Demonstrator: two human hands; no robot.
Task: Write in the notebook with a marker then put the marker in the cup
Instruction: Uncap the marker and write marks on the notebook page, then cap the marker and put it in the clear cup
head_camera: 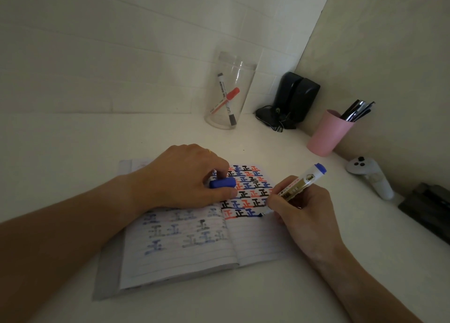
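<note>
Both forearms reach in over the white desk (73,152), and the left hand (185,176) presses flat on the open notebook (185,249) while pinching the blue cap (222,183) between thumb and fingers. Right hand (302,210) is curled tight around the blue marker (295,188), tip down on the right page at the end of a row of blue, red and black characters! Back by the wall, well apart, stands the clear cup (231,91) with two markers (226,98) inside, a pink cup (327,134) of pens off right.
</note>
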